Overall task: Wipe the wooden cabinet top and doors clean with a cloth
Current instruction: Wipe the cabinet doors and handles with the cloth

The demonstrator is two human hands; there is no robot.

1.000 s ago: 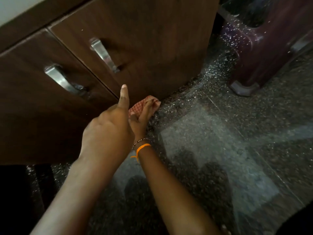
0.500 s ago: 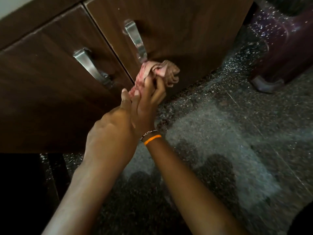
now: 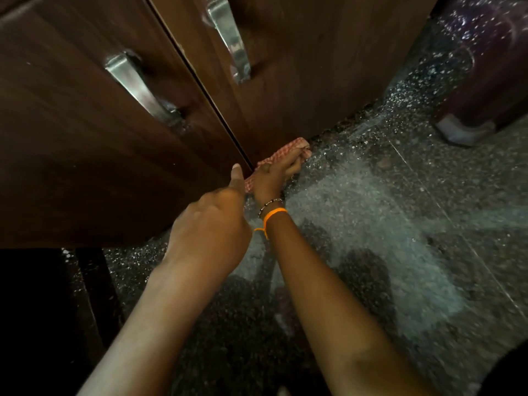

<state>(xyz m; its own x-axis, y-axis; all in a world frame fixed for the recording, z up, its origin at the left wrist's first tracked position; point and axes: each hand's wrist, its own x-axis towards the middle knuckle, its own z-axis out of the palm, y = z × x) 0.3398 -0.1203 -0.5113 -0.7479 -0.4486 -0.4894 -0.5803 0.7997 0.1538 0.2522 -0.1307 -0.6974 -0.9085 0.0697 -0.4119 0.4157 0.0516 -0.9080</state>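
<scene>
The dark wooden cabinet has a left door (image 3: 85,155) and a right door (image 3: 314,67), each with a steel handle. My right hand (image 3: 274,178) grips a bunched red-and-white checked cloth (image 3: 288,148) and presses it against the bottom edge of the right door, just above the floor. My left hand (image 3: 214,218) sits at the lower corner of the left door. Its thumb lies straight against the door front, and its fingers curl out of sight under the door's lower edge. The cabinet top is out of view.
Speckled dark granite floor (image 3: 400,224) spreads to the right and below, with a bright glare patch. A maroon plastic stool (image 3: 485,81) stands at the far right near the cabinet's side. A dark gap (image 3: 34,310) lies under the left door.
My right hand has brought the cloth down the right door, from beside its handle to its bottom edge. My left hand stays at the left door's lower corner.
</scene>
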